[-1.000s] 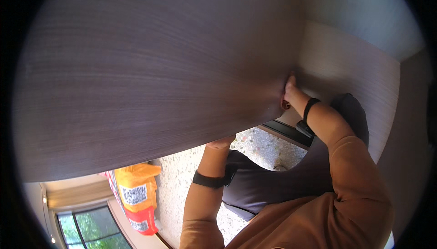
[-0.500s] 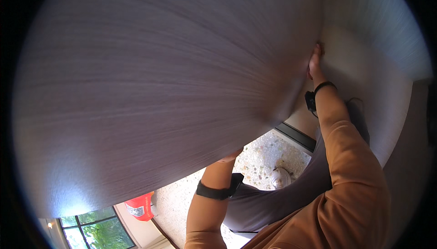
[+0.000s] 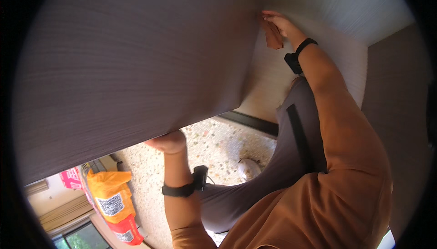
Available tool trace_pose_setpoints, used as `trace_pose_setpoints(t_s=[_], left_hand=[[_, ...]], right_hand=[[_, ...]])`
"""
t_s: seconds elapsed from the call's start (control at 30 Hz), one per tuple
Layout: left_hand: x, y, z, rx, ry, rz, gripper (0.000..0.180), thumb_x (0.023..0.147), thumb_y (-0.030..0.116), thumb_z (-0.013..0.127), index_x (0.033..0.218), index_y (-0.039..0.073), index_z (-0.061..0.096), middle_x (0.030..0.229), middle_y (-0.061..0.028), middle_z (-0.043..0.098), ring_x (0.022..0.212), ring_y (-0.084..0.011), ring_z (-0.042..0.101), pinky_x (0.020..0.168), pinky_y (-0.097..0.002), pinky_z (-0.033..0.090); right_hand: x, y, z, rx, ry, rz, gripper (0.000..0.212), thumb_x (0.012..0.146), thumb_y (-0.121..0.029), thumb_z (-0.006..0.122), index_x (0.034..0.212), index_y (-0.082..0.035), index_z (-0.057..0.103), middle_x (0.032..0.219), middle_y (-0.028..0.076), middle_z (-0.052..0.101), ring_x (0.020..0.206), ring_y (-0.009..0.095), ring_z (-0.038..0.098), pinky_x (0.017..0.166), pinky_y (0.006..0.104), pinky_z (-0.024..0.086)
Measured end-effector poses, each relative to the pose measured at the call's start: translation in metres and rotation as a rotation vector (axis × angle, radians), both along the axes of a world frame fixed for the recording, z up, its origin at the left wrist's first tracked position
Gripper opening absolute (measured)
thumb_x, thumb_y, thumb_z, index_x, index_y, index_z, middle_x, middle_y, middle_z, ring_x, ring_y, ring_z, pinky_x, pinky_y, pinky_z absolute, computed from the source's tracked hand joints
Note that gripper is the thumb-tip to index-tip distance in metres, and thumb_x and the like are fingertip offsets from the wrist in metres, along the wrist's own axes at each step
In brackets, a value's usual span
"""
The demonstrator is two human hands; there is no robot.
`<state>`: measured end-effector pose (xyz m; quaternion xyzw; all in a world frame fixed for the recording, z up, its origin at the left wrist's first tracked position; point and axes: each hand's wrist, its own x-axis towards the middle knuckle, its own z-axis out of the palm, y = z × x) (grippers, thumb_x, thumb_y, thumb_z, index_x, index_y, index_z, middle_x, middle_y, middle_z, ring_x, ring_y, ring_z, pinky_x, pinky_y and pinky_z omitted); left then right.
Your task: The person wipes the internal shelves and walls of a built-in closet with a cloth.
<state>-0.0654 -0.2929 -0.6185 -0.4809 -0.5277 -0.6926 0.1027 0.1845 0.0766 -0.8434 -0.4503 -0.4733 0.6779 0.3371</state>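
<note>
A large dark wood-grain panel (image 3: 136,58) fills the upper left. My left hand (image 3: 169,142) is at its lower edge, closed over that edge, with the fingertips tucked out of sight behind it. Farther up, my right hand (image 3: 278,21) reaches into the corner between the panel and a paler wood-grain surface (image 3: 332,44). Its fingers are pinched together, and a flat brown piece (image 3: 273,36), of cloth or paper, hangs below them. Black straps with small black devices are round both wrists.
A dark wood-grain side (image 3: 405,94) stands at the right. Below the panel lies a speckled floor (image 3: 150,180) with a dark strip (image 3: 252,122) along the pale board. Orange and red bags (image 3: 111,194) are at the lower left, near a window (image 3: 86,237). My shoe (image 3: 248,169) is under me.
The panel's lower right corner has shifted left and up in view. Both hands show farther left, the right one also higher. The brown piece and an orange bag have come into sight.
</note>
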Motion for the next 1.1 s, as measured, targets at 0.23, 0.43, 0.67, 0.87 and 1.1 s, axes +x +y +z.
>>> trace_pose_setpoints(t_s=[0.23,0.43,0.67,0.87,1.1], left_hand=[[0.023,-0.037,-0.012,-0.292,0.529,0.272,0.056,0.103,0.042,0.031,0.134,-0.003,0.045,0.139,-0.0226,0.042,0.127,-0.0341,0.043,0.108,-0.0456,0.033],[0.101,-0.042,-0.124,-0.768,0.773,-0.779,0.026,0.076,0.005,0.064,0.101,0.006,0.069,0.121,-0.0128,0.064,0.109,-0.0303,0.061,0.093,-0.042,0.047],[0.138,0.067,-0.299,-1.23,0.724,-0.516,0.051,0.092,0.011,0.047,0.143,0.016,0.045,0.156,-0.0114,0.03,0.142,-0.0357,0.029,0.114,-0.0532,0.026],[0.142,0.082,-0.335,-1.263,0.788,-0.373,0.049,0.095,0.023,0.042,0.144,0.028,0.044,0.157,-0.0025,0.029,0.143,-0.0289,0.026,0.118,-0.0506,0.016],[0.143,0.083,-0.341,-1.209,0.781,-0.376,0.047,0.095,0.024,0.043,0.142,0.027,0.046,0.155,-0.0022,0.032,0.141,-0.0287,0.031,0.117,-0.0499,0.018]], right_hand=[[0.158,-0.001,0.021,0.585,-0.82,0.343,0.046,0.095,0.001,0.044,0.139,-0.013,0.05,0.125,0.014,0.062,0.116,0.027,0.058,0.1,0.0342,0.042],[0.284,-0.099,-0.085,0.442,-1.367,0.168,0.05,0.101,-0.028,0.037,0.15,-0.022,0.027,0.156,0.011,0.028,0.143,0.028,0.024,0.116,0.0434,0.017],[0.351,-0.079,-0.134,0.324,-1.537,0.088,0.057,0.102,-0.055,0.027,0.154,-0.036,0.016,0.161,0.008,0.014,0.149,0.027,0.01,0.119,0.0509,0.004],[0.461,-0.045,-0.165,0.477,-1.653,-0.269,0.067,0.097,-0.065,0.025,0.155,-0.035,0.011,0.163,0.009,0.009,0.15,0.029,0.005,0.117,0.0565,0.009],[0.33,0.004,-0.137,0.084,-1.82,-0.44,0.082,0.091,-0.072,0.028,0.155,-0.023,0.019,0.161,0.013,0.015,0.149,0.034,0.007,0.116,0.0577,0.01]])
